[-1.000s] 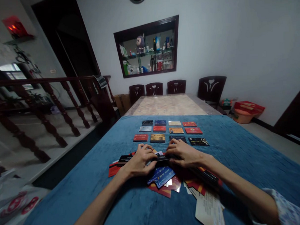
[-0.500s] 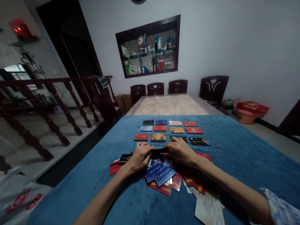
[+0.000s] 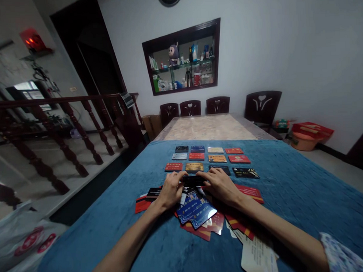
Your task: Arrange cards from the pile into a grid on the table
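Between both hands is a black card or small stack of cards [image 3: 193,181]. My left hand [image 3: 172,190] pinches its left end, and my right hand [image 3: 219,186] grips the right end. Loose cards lie beneath and around the hands: blue ones [image 3: 197,211], red ones [image 3: 199,232], a black one [image 3: 153,193] at the left and a pale one [image 3: 258,256] near the right forearm. Beyond the hands, several cards or card stacks stand in three rows, among them a gold one [image 3: 194,167], an orange one [image 3: 217,158] and a black one [image 3: 245,172].
A blue cloth [image 3: 113,217] covers the near part of the long table [image 3: 205,127]. Dark chairs [image 3: 217,105] stand at the far end. White plastic bags [image 3: 24,244] are at the lower left, beside a wooden railing [image 3: 80,135].
The view has shifted slightly, so the scene sits a little further right. The black piece between my hands now shows more of its face; both hands still hold it.
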A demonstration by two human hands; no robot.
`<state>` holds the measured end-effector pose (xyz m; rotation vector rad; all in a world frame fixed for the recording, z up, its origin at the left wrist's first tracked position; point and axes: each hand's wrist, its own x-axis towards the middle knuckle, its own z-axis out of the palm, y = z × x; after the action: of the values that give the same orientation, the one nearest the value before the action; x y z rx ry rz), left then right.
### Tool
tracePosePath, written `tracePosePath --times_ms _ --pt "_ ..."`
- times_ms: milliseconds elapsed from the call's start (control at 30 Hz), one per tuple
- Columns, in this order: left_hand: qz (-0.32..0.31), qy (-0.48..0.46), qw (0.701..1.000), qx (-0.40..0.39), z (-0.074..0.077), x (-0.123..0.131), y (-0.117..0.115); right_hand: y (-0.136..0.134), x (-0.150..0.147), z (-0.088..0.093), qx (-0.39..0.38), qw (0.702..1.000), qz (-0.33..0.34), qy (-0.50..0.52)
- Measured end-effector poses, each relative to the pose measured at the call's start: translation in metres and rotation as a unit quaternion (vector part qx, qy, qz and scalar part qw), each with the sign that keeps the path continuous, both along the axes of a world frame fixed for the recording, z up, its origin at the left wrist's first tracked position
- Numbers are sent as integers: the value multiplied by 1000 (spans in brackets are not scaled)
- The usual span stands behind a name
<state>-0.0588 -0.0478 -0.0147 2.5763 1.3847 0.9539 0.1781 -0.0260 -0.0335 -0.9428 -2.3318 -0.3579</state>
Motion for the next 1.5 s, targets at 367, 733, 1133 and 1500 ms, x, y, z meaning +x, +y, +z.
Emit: tracePosePath --times_ms 367,733,1133,1500 --pt "29 -73 996 33 -1 9 1 -5 -3 7 51 998 -18 -11" --pt "13 -85 993 77 -1 9 8 -3 -3 5 148 988 -37 23" --pt "13 38 993 113 8 12 2 -6 -2 12 129 989 -68 31" --pt "23 129 976 176 9 8 14 -1 -6 24 115 991 -66 7"
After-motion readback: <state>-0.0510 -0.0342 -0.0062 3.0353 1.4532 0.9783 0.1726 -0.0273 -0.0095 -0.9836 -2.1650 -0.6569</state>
